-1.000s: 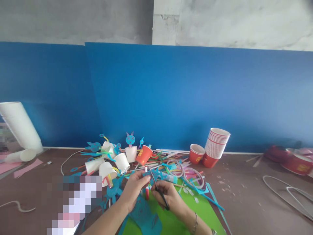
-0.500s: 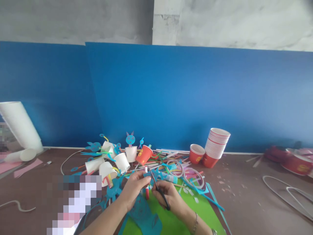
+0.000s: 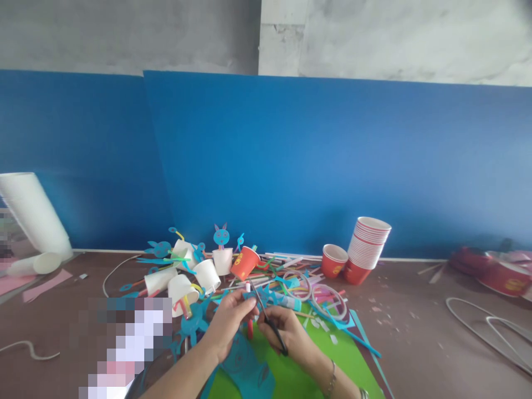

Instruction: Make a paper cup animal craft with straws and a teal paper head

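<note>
Between the thumb and fingers of my left hand [image 3: 234,320] is a small blue paper cutout [image 3: 262,297] with spiky edges. My right hand [image 3: 288,334] grips black-handled scissors [image 3: 272,327], their blades pointing up and left against the cutout. Whether the blades are parted is too small to tell. Under my hands lies a green sheet [image 3: 328,360], and on it a larger blue paper piece [image 3: 245,363] with drawn marks. A red marker [image 3: 250,329] with a white end shows between my hands, partly hidden.
White paper cups [image 3: 206,276] with blue paper figures crowd the left. A tipped red cup [image 3: 246,262], straws and tape rolls [image 3: 328,302] lie behind my hands. Stacked cups [image 3: 368,244] stand at right, near paper scraps [image 3: 380,316] and a white cable [image 3: 477,316].
My left hand has shifted very slightly, covering more of the red marker. The cutout and scissors stay in nearly the same place.
</note>
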The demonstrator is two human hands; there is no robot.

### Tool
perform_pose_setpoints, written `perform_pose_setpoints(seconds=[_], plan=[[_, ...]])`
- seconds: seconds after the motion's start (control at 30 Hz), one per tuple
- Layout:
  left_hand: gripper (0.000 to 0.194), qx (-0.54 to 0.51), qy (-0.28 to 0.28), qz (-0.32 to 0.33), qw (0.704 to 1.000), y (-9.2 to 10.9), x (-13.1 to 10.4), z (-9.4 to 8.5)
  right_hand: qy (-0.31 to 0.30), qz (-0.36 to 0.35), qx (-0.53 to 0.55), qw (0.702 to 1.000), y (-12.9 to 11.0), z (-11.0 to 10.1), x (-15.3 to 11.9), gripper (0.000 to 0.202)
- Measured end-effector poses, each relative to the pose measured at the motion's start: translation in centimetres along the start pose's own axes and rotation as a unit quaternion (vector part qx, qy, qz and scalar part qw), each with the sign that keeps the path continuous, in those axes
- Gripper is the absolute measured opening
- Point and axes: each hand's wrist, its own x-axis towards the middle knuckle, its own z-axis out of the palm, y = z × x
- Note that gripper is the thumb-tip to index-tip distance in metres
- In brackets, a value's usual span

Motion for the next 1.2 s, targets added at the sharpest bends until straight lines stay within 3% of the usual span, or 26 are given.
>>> perform_pose_setpoints(seconds=[0.2,0.53,1.0,1.2], plan=[[0.025,0.008,-0.012,0.007,1.0,-0.14,0.08,-0.11,0.005,0.018,0.012,1.0,0.15,0.02,0.0,0.042],[0.023,0.019,-0.023,-0.004,1.0,0.22,0.14,-0.35,0.005,-0.021,-0.018,1.0,0.33,-0.23,-0.15,0.037],[0.027,0.015,-0.017,-0.007,1.0,0.48,0.26,-0.38,0.013,0.012,-0.018,1.0,-0.35,-0.18,-0.17,0.032],[0.027,0.01,-0.029,-0.003,1.0,-0.14,0.4,-0.51,0.006,0.022,0.005,1.0,0.32,-0.05,-0.05,0.043]])
